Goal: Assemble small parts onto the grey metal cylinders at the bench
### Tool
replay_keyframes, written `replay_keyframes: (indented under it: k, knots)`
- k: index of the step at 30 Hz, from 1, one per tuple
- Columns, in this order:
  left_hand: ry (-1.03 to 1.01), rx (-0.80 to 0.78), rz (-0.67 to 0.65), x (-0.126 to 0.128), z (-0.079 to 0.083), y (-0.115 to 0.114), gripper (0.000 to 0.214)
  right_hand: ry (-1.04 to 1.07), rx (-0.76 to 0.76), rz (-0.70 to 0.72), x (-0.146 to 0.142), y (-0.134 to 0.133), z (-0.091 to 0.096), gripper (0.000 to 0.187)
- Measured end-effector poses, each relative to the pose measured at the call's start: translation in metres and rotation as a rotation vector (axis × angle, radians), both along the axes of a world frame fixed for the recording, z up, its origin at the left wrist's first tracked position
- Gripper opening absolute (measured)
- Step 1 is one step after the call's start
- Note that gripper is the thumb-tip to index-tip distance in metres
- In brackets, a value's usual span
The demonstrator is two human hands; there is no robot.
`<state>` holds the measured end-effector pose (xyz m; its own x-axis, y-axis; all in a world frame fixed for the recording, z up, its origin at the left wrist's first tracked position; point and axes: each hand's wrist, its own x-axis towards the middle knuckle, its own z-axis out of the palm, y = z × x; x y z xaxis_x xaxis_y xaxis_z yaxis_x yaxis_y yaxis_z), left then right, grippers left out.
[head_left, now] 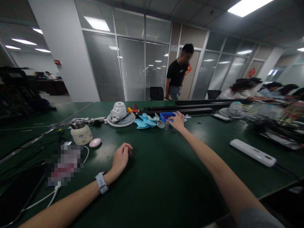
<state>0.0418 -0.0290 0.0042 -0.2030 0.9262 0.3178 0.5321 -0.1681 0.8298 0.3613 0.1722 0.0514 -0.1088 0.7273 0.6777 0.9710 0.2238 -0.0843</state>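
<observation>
My right hand is stretched far across the dark green table, its fingers spread over the edge of a small blue tray. A small grey cylinder stands just left of that hand. Light blue fan blades lie beside the tray, and a white fan grille with its motor sits further left. My left hand rests on the table near me, fingers curled loosely with nothing in them. A watch is on that wrist.
A cream jar with a metal lid and a pink oval object stand at the left, with white cables. A white power strip lies at the right. Long black rails run across the far side. People sit at the right; one stands behind.
</observation>
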Motion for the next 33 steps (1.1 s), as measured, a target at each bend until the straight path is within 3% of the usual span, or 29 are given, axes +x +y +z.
replay_keyframes:
  k: [10, 15, 19, 24, 28, 33]
  knots:
    - [0.013, -0.041, -0.014, 0.001, 0.002, -0.002, 0.027, -0.028, -0.071, -0.029, -0.004, 0.0, -0.002, 0.024]
    - [0.023, -0.033, -0.018, 0.001, 0.005, -0.004, 0.027, 0.107, -0.093, 0.025, 0.026, -0.005, -0.005, 0.043]
    - [0.025, -0.034, -0.033, 0.001, 0.004, -0.003, 0.026, 0.32, -0.294, 0.109, 0.056, -0.008, -0.018, 0.06]
    - [0.045, -0.01, -0.014, 0.002, 0.004, -0.004, 0.027, 0.417, -0.345, 0.113, 0.06, -0.011, -0.033, 0.047]
    - [0.043, -0.008, -0.032, 0.003, 0.006, -0.005, 0.029, 0.485, -0.284, 0.14, 0.044, -0.041, -0.037, 0.045]
    - [0.071, 0.004, -0.073, 0.007, 0.01, -0.011, 0.032, 0.504, -0.351, 0.536, -0.011, -0.116, -0.031, 0.048]
